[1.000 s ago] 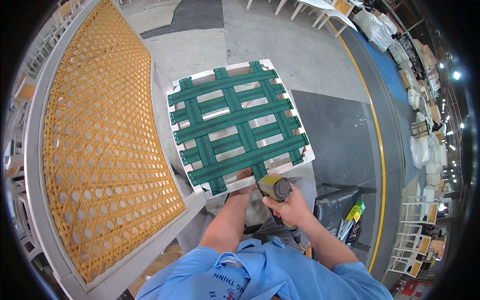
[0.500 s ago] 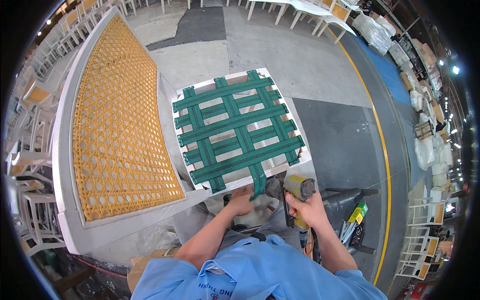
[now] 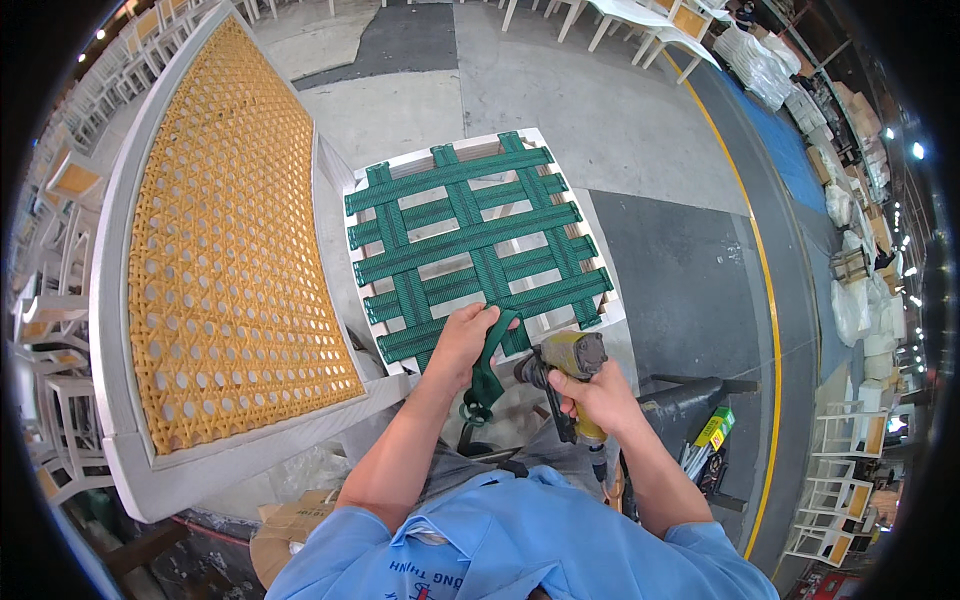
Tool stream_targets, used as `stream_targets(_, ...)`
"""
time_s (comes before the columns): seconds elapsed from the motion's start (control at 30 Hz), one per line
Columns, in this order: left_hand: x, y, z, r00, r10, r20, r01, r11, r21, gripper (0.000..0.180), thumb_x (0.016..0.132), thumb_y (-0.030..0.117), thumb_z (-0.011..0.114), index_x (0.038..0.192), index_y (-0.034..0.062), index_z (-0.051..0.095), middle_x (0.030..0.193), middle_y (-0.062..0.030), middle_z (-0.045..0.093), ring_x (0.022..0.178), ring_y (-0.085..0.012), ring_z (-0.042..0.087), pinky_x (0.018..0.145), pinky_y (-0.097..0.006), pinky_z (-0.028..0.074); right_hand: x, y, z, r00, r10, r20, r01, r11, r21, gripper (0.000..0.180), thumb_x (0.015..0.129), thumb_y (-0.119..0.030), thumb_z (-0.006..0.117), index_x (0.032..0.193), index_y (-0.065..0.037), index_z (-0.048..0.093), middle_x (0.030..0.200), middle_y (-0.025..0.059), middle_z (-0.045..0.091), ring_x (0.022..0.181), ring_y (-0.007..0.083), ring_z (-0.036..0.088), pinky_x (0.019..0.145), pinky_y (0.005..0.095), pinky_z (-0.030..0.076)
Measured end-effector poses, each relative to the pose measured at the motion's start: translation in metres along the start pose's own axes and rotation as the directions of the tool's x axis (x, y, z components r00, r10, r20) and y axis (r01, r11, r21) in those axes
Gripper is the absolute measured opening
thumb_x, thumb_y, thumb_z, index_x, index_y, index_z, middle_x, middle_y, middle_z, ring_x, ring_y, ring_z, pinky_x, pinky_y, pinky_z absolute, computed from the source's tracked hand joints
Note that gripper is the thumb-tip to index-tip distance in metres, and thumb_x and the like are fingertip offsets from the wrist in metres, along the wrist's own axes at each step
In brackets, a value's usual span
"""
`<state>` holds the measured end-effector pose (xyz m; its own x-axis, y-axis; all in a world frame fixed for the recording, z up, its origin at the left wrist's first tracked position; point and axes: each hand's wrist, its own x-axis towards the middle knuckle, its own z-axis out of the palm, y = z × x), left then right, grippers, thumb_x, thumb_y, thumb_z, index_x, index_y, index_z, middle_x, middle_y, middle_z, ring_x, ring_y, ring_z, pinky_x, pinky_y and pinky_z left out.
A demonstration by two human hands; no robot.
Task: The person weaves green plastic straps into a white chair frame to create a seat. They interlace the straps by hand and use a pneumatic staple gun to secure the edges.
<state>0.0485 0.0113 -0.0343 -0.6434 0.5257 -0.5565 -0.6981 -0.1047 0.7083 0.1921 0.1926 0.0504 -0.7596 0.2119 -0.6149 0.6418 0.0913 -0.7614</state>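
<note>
A white wooden chair frame (image 3: pixel 545 322) stands in front of me, its seat crossed by woven green webbing straps (image 3: pixel 440 268). At the near edge of the seat, my left hand (image 3: pixel 466 345) pinches a loose green webbing strap (image 3: pixel 486 385), whose free end hangs in a curl below the hand. My right hand (image 3: pixel 603 397) grips a yellow and black staple gun (image 3: pixel 577 352) by its handle. Its dark nose points left, just beside the strap and near the front rail. A hose fitting shows under the handle.
The chair's cane backrest (image 3: pixel 230 250) rises on the left. A dark padded bar (image 3: pixel 680 405) and a yellow-green box (image 3: pixel 714 428) lie to the right. More white chairs (image 3: pixel 650 30) and plastic-wrapped stacks (image 3: pixel 755 65) stand farther off. A cardboard box (image 3: pixel 285 535) sits at lower left.
My left hand has come up from below the front rail onto the seat edge, lifting the loose strap. The staple gun has shifted slightly left and down, away from the rail.
</note>
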Motion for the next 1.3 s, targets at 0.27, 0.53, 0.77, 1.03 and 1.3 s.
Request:
stream_targets(0.27, 0.012, -0.003, -0.003, 0.999, -0.027, 0.044, 0.029, 0.998, -0.057, 0.023, 0.106, 0.023, 0.053, 0.111, 0.0027, 0.064, 0.106, -0.0096, 0.078, 0.056, -0.0079, 0.059, 0.043, -0.026, 0.045, 0.012, 0.0, 0.011, 0.999, 0.03, -0.022, -0.03, 1.0, 0.002, 0.043, 0.093, -0.021, 0.081, 0.125, -0.001, 0.061, 0.082, 0.0022, 0.067, 0.058, 0.0096, 0.06, 0.051, 0.0264, 0.049)
stream_targets(0.53, 0.012, -0.008, -0.01, 0.998, 0.0, 0.056, 0.005, 0.997, -0.083, 0.024, 0.106, 0.023, 0.054, 0.11, 0.0018, 0.065, 0.106, -0.0096, 0.079, 0.056, -0.0077, 0.059, 0.043, -0.026, 0.046, 0.011, -0.007, 0.027, 0.999, 0.015, -0.045, -0.015, 1.0, -0.014, 0.052, 0.092, -0.017, 0.082, 0.136, -0.002, 0.057, 0.085, 0.0027, 0.067, 0.056, 0.0084, 0.057, 0.049, 0.0274, 0.047)
stream_targets(0.77, 0.012, -0.009, -0.012, 0.998, 0.011, 0.055, -0.004, 0.993, -0.118, 0.025, 0.105, 0.022, 0.054, 0.111, 0.0012, 0.065, 0.107, -0.0114, 0.079, 0.056, -0.0074, 0.06, 0.042, -0.024, 0.046, 0.005, -0.009, 0.037, 1.0, -0.012, -0.016, 0.012, 1.0, 0.0, 0.053, 0.092, -0.015, 0.081, 0.137, -0.003, 0.056, 0.089, 0.0018, 0.068, 0.057, 0.0082, 0.057, 0.051, 0.0272, 0.048)
stream_targets(1.03, -0.003, -0.006, -0.007, 1.0, 0.019, 0.023, -0.02, 0.999, 0.036, 0.026, 0.106, 0.024, 0.057, 0.114, 0.0009, 0.067, 0.104, -0.0092, 0.078, 0.075, -0.0133, 0.066, 0.065, -0.029, 0.055, -0.015, 0.012, 0.001, 0.992, -0.046, -0.121, 0.059, 0.992, 0.109, 0.042, 0.092, -0.013, 0.081, 0.127, 0.0, 0.061, 0.089, 0.0027, 0.069, 0.061, 0.0091, 0.06, 0.055, 0.0282, 0.052)
stream_targets(1.3, -0.054, -0.055, -0.001, 0.787, 0.607, 0.112, -0.402, 0.366, 0.839, 0.041, 0.093, 0.016, 0.074, 0.129, -0.001, 0.061, 0.126, -0.0194, 0.062, 0.115, -0.0334, 0.061, 0.102, -0.04, 0.046, -0.116, 0.104, -0.151, 0.718, -0.01, -0.696, 0.155, 0.977, 0.145, 0.036, 0.094, -0.023, 0.082, 0.12, -0.002, 0.069, 0.091, 0.0021, 0.071, 0.069, 0.0107, 0.063, 0.06, 0.0277, 0.053)
